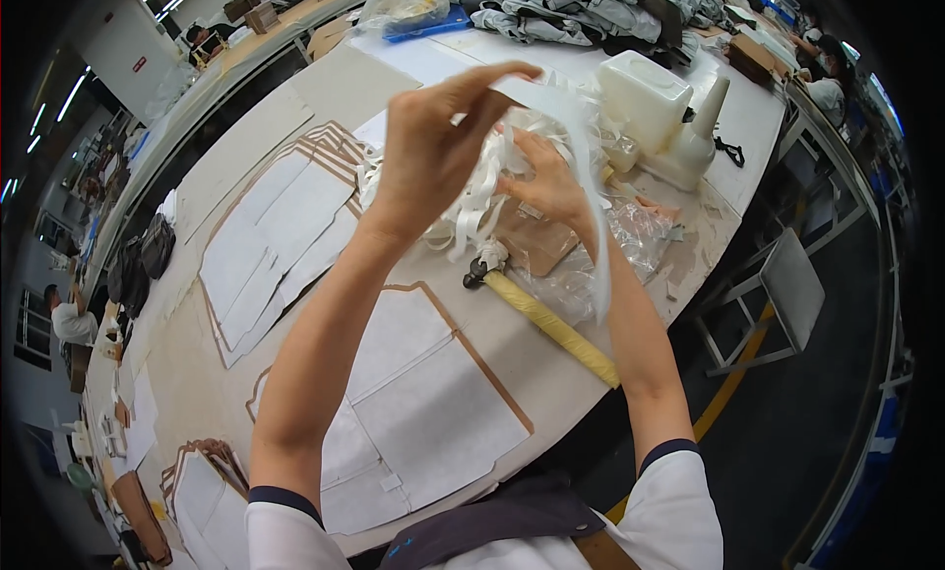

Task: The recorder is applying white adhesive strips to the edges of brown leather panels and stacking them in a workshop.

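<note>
My left hand (pixel 428 152) is raised over the table, its fingers pinched on one end of a white strip (pixel 581 127). From there the strip arcs to the right and hangs down past my right forearm. Just below and to the right, my right hand (pixel 551 181) reaches into a tangled heap of white strips (pixel 477 196), thumb and forefinger apart. Its other fingers are partly hidden among the strips. A hammer (pixel 551 326) with a yellow-wrapped handle and dark head lies in front of the heap.
White panels with brown edges (pixel 423 412) lie on the table, and a stack of similar ones (pixel 281 225) sits farther left. Behind my right hand stand a translucent jug (pixel 642 90) and a spouted bottle (pixel 689 142). Grey garments (pixel 571 14) are piled at the back. A stool (pixel 778 289) stands right.
</note>
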`<control>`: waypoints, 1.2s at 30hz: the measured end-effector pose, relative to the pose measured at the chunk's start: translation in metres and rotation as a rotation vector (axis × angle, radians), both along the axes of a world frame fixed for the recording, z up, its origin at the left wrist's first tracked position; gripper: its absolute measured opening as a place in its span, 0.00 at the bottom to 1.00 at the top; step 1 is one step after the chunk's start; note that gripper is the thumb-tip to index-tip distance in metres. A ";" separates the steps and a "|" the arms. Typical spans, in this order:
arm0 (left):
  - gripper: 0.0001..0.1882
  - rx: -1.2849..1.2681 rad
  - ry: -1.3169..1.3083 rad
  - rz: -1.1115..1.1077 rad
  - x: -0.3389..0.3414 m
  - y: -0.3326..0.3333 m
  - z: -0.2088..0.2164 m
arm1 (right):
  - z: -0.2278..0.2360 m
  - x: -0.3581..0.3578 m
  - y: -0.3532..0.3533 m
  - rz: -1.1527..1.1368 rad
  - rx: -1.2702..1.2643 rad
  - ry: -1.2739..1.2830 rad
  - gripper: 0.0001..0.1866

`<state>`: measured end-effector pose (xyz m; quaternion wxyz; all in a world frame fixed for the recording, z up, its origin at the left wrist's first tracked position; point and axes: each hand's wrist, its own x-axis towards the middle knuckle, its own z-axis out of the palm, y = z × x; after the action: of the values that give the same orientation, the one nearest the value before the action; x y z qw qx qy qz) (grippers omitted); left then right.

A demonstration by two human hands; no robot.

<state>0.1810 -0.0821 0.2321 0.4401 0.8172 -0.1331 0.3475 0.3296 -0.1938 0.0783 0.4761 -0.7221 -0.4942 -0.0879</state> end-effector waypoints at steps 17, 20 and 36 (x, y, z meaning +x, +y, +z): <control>0.15 -0.701 -0.438 0.307 -0.081 0.090 0.006 | 0.014 0.030 0.041 -0.301 0.006 -0.316 0.23; 0.16 -0.815 -0.413 0.347 -0.087 0.106 -0.004 | 0.000 0.041 0.033 -0.355 -0.013 -0.316 0.23; 0.17 -0.881 -0.103 0.741 -0.236 0.145 -0.091 | -0.012 0.067 -0.026 -0.211 -0.250 -0.244 0.39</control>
<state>-0.0547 0.0624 0.1416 0.5808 0.5311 0.2979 0.5403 0.3971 -0.2194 0.0660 0.3074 -0.8073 -0.4770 -0.1618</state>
